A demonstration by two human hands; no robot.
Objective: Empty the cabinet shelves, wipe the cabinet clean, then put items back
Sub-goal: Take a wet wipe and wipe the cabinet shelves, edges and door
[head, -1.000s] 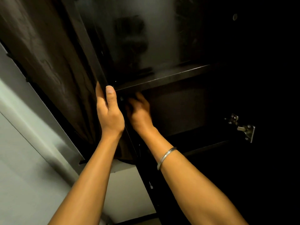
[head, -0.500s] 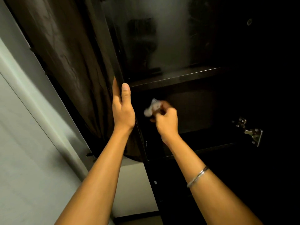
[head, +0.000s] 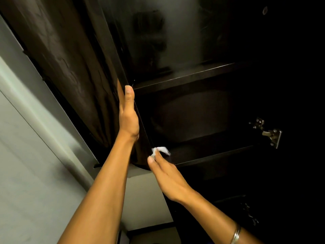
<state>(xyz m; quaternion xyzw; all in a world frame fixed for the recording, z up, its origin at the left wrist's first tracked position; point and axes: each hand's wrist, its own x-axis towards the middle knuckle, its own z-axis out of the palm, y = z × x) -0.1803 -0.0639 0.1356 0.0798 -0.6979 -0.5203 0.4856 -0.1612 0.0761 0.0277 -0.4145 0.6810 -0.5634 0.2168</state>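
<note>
I look up into a dark wooden cabinet point(head: 193, 76) with its door point(head: 70, 59) swung open to the left. My left hand point(head: 127, 115) rests flat along the door's edge, thumb up, fingers hidden behind the panel. My right hand point(head: 167, 175) holds a small white cloth point(head: 161, 150) at its fingertips, pressed near the left end of the lower shelf point(head: 211, 155). An upper shelf point(head: 184, 78) crosses above. The shelves look bare, though much of the inside is in shadow.
A metal hinge point(head: 269, 132) sits on the right side of the cabinet. A pale wall point(head: 31, 155) runs along the left and below. The cabinet's right side point(head: 290, 67) is very dark.
My right hand dropped with the white cloth from just under the upper shelf to the lower shelf's left end. My left hand stayed on the door edge.
</note>
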